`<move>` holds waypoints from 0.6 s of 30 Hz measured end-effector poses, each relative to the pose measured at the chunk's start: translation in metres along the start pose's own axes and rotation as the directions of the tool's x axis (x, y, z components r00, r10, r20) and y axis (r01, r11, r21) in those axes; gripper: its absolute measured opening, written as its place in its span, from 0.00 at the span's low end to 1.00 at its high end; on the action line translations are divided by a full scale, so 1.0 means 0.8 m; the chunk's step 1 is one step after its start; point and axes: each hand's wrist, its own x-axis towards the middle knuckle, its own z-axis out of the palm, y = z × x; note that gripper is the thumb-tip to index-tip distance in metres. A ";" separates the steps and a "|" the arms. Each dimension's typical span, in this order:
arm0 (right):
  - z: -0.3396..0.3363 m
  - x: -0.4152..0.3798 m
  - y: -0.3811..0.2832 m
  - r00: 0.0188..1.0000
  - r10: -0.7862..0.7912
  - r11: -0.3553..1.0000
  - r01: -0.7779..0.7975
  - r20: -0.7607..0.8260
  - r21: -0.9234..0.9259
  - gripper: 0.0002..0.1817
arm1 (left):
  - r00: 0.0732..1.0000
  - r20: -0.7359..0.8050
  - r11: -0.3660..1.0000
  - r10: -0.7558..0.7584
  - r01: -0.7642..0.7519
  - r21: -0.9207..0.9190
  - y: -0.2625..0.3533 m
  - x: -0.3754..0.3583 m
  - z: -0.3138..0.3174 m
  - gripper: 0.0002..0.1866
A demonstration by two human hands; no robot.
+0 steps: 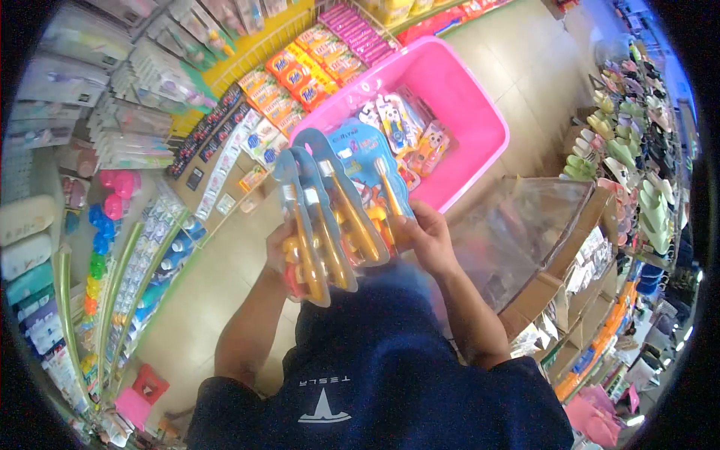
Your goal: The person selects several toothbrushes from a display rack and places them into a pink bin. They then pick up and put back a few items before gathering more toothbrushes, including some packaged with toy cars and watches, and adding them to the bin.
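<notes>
"starting nearest the wearer, what does the view show?"

"a dark shirt with pale lettering and a logo, at the bottom of the view; bare forearms reach forward from its sleeves."

"and the hands?"

"the left hand grips the left side of several toothbrush packs, its fingers partly hidden by them. the right hand pinches the lower right edge between thumb and fingers."

"how are the packs arranged?"

"fanned and overlapping — clear fronts, blue backing cards, brushes with yellow handles and white heads turned away from the wearer. they are held up in front of the shirt, over the near left part of a pink tub."

"what does the tub contain?"

"more carded packs, printed with cartoon figures, lying loosely in a heap. right of it, nearer the wearer, stands an open cardboard box with clear plastic film over its side."

"and farther out?"

"left of the tub, rows of orange boxes on a low display; beyond them, hanging packets. at far right — a rack of slippers, many pale green."
</notes>
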 end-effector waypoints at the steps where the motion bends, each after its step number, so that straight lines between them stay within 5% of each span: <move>1: -0.005 -0.006 -0.008 1.000 -0.023 0.998 0.024 0.013 -0.056 0.15 | 1.000 0.005 1.000 -0.005 0.005 0.002 -0.010 -0.003 0.011 0.31; 4: -0.017 -0.031 -0.034 0.993 -0.087 0.972 0.103 0.084 -0.211 0.21 | 0.995 0.037 0.993 -0.094 0.097 -0.061 -0.036 -0.029 0.062 0.35; 5: -0.027 -0.034 -0.020 0.985 -0.081 0.982 0.105 0.155 -0.155 0.23 | 0.997 -0.070 0.999 -0.019 0.021 0.024 -0.053 -0.029 0.043 0.36; 6: -0.035 -0.032 0.000 0.977 -0.145 0.939 0.186 0.158 -0.289 0.24 | 0.997 -0.071 0.999 0.002 0.002 0.052 -0.064 -0.043 0.053 0.36; 7: -0.036 -0.038 -0.006 0.978 -0.060 0.951 0.117 0.202 -0.287 0.23 | 0.998 0.041 0.999 -0.051 0.052 -0.017 -0.072 -0.050 0.021 0.32; 8: -0.044 -0.029 0.009 0.950 -0.125 0.878 0.241 0.288 -0.413 0.21 | 0.999 0.023 0.995 -0.043 0.045 -0.085 -0.080 -0.062 0.019 0.32; 9: -0.041 -0.027 0.016 0.963 -0.063 0.914 0.161 0.263 -0.372 0.20 | 0.998 -0.043 0.999 0.035 -0.036 -0.018 -0.086 -0.080 0.023 0.34; 11: -0.034 -0.018 0.041 0.961 -0.180 0.921 0.239 0.209 -0.307 0.19 | 0.981 -0.144 0.981 0.133 -0.110 0.158 -0.099 -0.104 0.016 0.33; 12: -0.031 -0.018 0.037 0.980 -0.103 0.949 0.148 0.169 -0.277 0.18 | 0.974 -0.139 0.982 0.181 -0.170 0.084 -0.105 -0.113 0.000 0.33; 14: -0.020 -0.008 0.030 0.964 -0.191 0.968 0.216 0.182 -0.129 0.17 | 0.974 -0.156 0.982 0.163 -0.175 -0.071 -0.105 -0.124 -0.026 0.30; 16: 0.001 -0.006 0.008 0.979 -0.176 0.975 0.188 0.105 -0.121 0.12 | 0.938 -0.209 0.926 0.277 -0.202 0.320 -0.089 -0.141 -0.015 0.29; 18: 0.030 -0.011 -0.021 0.960 -0.271 0.956 0.277 0.074 -0.093 0.13 | 0.959 -0.110 0.962 0.261 -0.249 0.109 -0.064 -0.130 -0.048 0.28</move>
